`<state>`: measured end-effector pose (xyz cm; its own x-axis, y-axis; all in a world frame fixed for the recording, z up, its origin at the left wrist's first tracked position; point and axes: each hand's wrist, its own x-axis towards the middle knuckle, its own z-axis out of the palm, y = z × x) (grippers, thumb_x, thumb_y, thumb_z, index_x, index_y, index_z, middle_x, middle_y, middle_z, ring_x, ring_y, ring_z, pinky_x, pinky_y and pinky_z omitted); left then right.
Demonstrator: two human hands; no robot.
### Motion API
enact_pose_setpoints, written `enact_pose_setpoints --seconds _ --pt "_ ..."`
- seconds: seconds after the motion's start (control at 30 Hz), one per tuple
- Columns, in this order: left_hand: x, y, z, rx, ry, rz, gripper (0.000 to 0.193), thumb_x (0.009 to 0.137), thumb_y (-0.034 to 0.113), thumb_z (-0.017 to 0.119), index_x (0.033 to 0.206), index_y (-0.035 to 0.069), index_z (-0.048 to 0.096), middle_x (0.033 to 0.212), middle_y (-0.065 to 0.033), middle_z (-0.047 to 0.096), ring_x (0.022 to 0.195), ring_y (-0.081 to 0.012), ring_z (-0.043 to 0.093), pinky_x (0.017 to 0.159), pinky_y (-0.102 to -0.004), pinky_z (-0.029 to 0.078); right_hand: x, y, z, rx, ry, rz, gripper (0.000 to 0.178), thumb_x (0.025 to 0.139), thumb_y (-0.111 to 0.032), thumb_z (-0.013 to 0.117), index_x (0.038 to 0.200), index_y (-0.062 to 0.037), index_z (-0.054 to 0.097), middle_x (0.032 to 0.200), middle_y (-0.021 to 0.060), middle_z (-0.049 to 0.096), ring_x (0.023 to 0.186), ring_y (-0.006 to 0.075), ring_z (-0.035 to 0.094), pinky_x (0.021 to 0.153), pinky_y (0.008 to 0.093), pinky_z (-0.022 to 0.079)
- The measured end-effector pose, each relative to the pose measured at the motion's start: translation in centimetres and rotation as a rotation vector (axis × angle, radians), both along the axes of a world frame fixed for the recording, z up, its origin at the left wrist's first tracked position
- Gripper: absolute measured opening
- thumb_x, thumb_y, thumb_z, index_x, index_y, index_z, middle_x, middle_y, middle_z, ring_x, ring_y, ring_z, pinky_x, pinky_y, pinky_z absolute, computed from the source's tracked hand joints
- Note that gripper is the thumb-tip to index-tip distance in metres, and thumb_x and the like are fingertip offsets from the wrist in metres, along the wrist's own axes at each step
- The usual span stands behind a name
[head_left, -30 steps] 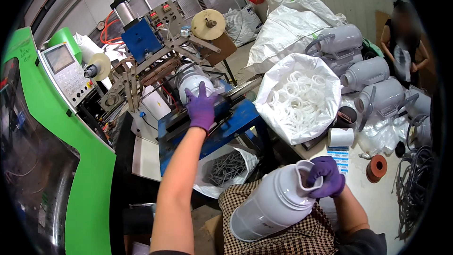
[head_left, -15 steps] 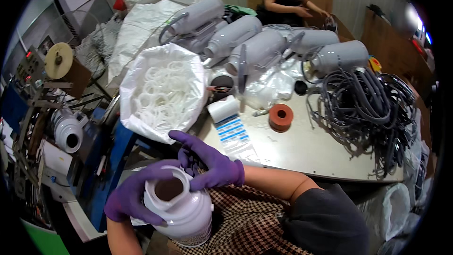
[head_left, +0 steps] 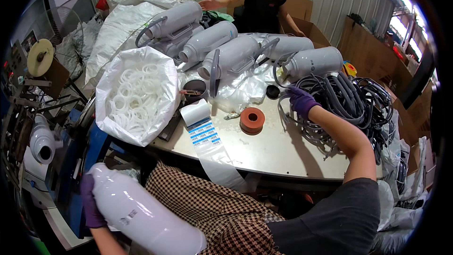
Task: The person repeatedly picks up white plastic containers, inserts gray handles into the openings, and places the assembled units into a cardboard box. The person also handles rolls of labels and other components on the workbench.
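Observation:
A glossy pale-grey thermos flask body (head_left: 141, 215) lies tilted across my lap at the lower left. Its mouth end points up and left, and its base rests by the checked apron. My left hand (head_left: 90, 203), in a purple glove, is closed around the flask's upper left side. Out to the right, my right hand (head_left: 301, 102), also gloved in purple, reaches to the left edge of a heap of grey plastic carrying handles (head_left: 351, 101). Its fingertips go down among the strap loops, so I cannot tell whether they grip one.
A white sack of translucent rings (head_left: 137, 99) stands at the left. A label roll (head_left: 196, 112), a reddish-brown tape roll (head_left: 252, 121) and a black cap (head_left: 272, 92) sit on the table (head_left: 278, 158). Grey flasks (head_left: 231, 56) lie behind; a co-worker (head_left: 264, 7) stretches an arm toward them.
My right hand has left the flask's mouth and moved right to the handles. The flask has tipped from upright to lying across my lap. The co-worker's arm has stretched out leftward.

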<state>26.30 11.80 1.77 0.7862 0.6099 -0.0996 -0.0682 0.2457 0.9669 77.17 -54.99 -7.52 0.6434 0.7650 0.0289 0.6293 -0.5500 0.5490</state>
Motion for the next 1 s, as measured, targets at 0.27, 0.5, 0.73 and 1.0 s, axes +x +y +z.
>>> enact_pose_setpoints --seconds 0.27,0.5,0.73,1.0 --pt "-2.9 -1.6 -3.5 -0.015 -0.038 0.109 0.049 0.103 0.039 0.055 0.136 0.002 0.059 0.125 -0.0137 0.066 0.109 -0.0226 0.067 0.096 -0.0348 0.055 -8.6 5.6 15.5 0.011 0.113 -0.426 0.025 0.091 -0.035 0.062 0.092 -0.0131 0.074 0.089 0.0113 0.073 0.089 0.0286 0.072 0.086 0.048 0.052" --pt "-2.6 -3.8 -3.2 -0.105 -0.009 0.133 0.052 0.103 0.044 0.054 0.136 0.005 0.059 0.126 -0.0147 0.066 0.108 -0.0255 0.069 0.093 -0.0383 0.058 -17.7 5.9 18.4 -0.003 0.558 -0.571 0.039 0.094 -0.042 0.066 0.121 -0.015 0.072 0.107 0.0155 0.075 0.101 0.0364 0.071 0.088 0.0444 0.054" --pt "-2.5 -4.5 -3.3 -0.22 -0.042 0.094 0.05 0.103 0.043 0.054 0.136 0.006 0.059 0.127 -0.015 0.066 0.11 -0.0257 0.068 0.095 -0.0379 0.056 -16.8 0.2 13.7 1.381 0.676 -0.482 0.034 0.099 -0.031 0.062 0.125 -0.0105 0.069 0.093 0.0063 0.074 0.085 0.0191 0.07 0.076 0.0345 0.054" --pt "-3.6 -3.1 -5.3 -0.091 0.019 0.124 0.053 0.102 0.045 0.056 0.135 0.004 0.059 0.125 -0.0137 0.067 0.11 -0.0227 0.067 0.096 -0.0359 0.055 -14.6 9.8 3.8 1.267 0.337 0.085 0.023 0.097 -0.005 0.05 0.113 -0.0018 0.067 0.091 0.0065 0.066 0.079 0.0182 0.062 0.069 0.0331 0.05"
